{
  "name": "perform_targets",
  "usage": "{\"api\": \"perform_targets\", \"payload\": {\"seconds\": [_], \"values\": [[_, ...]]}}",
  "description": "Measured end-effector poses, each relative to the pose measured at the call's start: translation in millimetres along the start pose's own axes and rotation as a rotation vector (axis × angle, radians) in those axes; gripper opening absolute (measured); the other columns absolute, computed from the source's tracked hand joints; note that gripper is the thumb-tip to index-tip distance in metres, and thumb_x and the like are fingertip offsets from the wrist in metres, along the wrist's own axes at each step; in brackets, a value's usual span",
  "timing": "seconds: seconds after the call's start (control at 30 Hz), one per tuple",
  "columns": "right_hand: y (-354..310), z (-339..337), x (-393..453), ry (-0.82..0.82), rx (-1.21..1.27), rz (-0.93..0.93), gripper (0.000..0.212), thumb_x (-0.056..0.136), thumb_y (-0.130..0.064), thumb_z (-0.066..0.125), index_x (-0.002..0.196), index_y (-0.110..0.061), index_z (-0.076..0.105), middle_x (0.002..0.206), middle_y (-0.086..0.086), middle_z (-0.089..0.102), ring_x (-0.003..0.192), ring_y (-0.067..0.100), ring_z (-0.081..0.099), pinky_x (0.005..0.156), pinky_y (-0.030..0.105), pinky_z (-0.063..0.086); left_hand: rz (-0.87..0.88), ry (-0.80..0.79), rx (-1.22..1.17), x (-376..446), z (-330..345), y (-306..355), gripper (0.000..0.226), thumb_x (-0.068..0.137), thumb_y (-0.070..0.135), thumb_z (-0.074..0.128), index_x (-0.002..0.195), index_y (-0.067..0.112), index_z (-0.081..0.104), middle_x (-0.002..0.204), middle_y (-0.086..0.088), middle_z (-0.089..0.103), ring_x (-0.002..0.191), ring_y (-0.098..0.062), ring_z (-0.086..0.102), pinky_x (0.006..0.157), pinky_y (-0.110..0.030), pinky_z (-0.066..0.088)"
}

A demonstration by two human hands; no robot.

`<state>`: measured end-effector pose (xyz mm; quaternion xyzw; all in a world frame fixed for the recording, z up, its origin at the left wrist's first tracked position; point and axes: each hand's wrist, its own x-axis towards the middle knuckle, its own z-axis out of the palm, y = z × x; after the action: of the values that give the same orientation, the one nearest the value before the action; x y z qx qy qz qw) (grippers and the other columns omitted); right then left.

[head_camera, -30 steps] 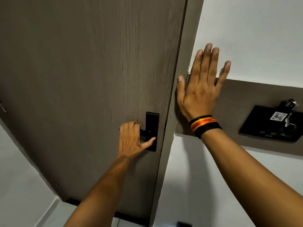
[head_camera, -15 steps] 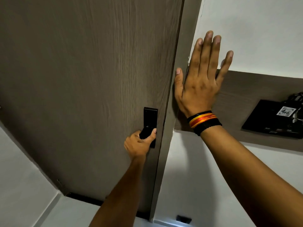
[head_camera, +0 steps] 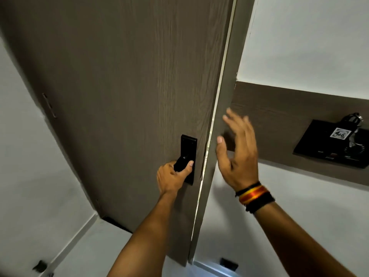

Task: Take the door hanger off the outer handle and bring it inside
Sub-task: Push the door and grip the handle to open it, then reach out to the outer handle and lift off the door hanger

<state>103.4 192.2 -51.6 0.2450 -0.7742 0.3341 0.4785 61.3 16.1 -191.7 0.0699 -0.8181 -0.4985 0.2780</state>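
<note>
My left hand (head_camera: 171,176) has its fingers (head_camera: 189,163) wrapped tight around the black inner handle (head_camera: 182,162) of the brown door (head_camera: 119,96), which stands ajar by a thin slit. My right hand (head_camera: 237,156) hangs spread and empty beside the door frame (head_camera: 223,116). The door hanger is out of sight behind the door.

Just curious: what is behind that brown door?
Only a thin bright slit shows along the door edge, beside the left hand on the black handle. The outer handle and hanger are hidden behind the door.
</note>
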Motion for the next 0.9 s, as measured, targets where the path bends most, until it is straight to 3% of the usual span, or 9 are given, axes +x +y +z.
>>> {"api": "perform_targets", "payload": {"seconds": [0.07,0.17,0.23,0.3,0.4,0.5,0.6,0.7,0.9], "values": [[-1,-1,-37,-0.041,0.09,0.238,0.042,0.1,-0.027,0.052,0.141,-0.018,0.052,0.146,0.006,0.055,0.136,0.015,0.05,0.115,0.045,0.044,-0.003,0.01,-0.007,-7,-10,-2,0.06,0.069,0.079,0.063,0.046,0.031,0.035,0.043,0.017,0.037,0.039,-0.002,0.036,0.046,-0.022,0.029],[11,0,-79,-0.238,0.141,0.574,0.038,0.103,-0.033,0.054,0.139,-0.024,0.052,0.141,0.002,0.057,0.125,0.019,0.06,0.099,0.041,0.057,0.018,0.044,-0.028,-20,-25,-8,0.057,0.071,0.074,0.065,0.047,0.035,0.032,0.039,0.015,0.036,0.041,-0.002,0.049,0.043,-0.019,0.029],[20,4,-100,-0.452,0.136,0.672,0.041,0.102,-0.032,0.058,0.141,-0.025,0.05,0.142,0.002,0.057,0.122,0.022,0.062,0.095,0.033,0.055,0.066,0.041,-0.024,-30,-39,-13,0.051,0.074,0.072,0.064,0.049,0.037,0.035,0.039,0.016,0.043,0.044,0.001,0.051,0.043,-0.01,0.03],[23,10,-116,-0.658,0.1,0.691,0.045,0.1,-0.033,0.061,0.144,-0.025,0.049,0.142,0.003,0.058,0.12,0.021,0.062,0.098,0.036,0.056,0.091,0.004,0.04,-36,-60,-20,0.045,0.073,0.073,0.061,0.056,0.033,0.048,0.046,0.018,0.047,0.05,-0.004,0.053,0.048,-0.016,0.038],[12,22,-133,-0.88,0.097,0.647,0.048,0.098,-0.034,0.064,0.144,-0.027,0.051,0.134,-0.002,0.062,0.108,0.016,0.065,0.097,0.033,0.057,0.287,-0.035,0.28,-34,-108,-28,0.063,0.071,0.072,0.062,0.068,0.009,0.062,0.062,-0.004,0.059,0.06,-0.025,0.056,0.062,-0.034,0.045],[-7,37,-142,-0.998,0.082,0.521,0.047,0.096,-0.037,0.063,0.142,-0.029,0.054,0.116,-0.011,0.062,0.087,0.01,0.063,0.082,0.027,0.055,0.504,-0.086,0.491,-34,-158,-25,0.067,0.071,0.074,0.062,0.073,0.007,0.06,0.07,-0.005,0.055,0.065,-0.024,0.05,0.067,-0.037,0.042],[-34,49,-146,-1.017,0.032,0.354,0.019,0.093,-0.038,0.058,0.11,-0.03,0.063,0.095,-0.009,0.061,0.074,0.015,0.058,0.063,0.026,0.045,0.61,-0.097,0.615,-41,-195,-23,0.069,0.075,0.077,0.059,0.076,0.008,0.053,0.075,-0.003,0.048,0.072,-0.021,0.042,0.072,-0.03,0.034],[-64,58,-151,-1.018,-0.011,0.186,0.018,0.094,-0.034,0.05,0.08,-0.023,0.05,0.087,-0.002,0.062,0.077,0.026,0.063,0.061,0.033,0.043,0.601,-0.116,0.713,-59,-228,-25,0.073,0.082,0.083,0.05,0.083,0.01,0.052,0.084,-0.004,0.05,0.08,-0.019,0.042,0.085,-0.027,0.038],[-113,68,-166,-0.988,-0.013,0.041,0.03,0.102,-0.028,0.041,0.089,-0.012,0.063,0.092,0.006,0.068,0.08,0.031,0.067,0.069,0.039,0.052,0.469,-0.166,0.75,-87,-276,-24,0.077,0.079,0.087,0.049,0.092,0.011,0.055,0.102,-0.004,0.056,0.093,-0.021,0.052,0.084,-0.038,0.055]]}}
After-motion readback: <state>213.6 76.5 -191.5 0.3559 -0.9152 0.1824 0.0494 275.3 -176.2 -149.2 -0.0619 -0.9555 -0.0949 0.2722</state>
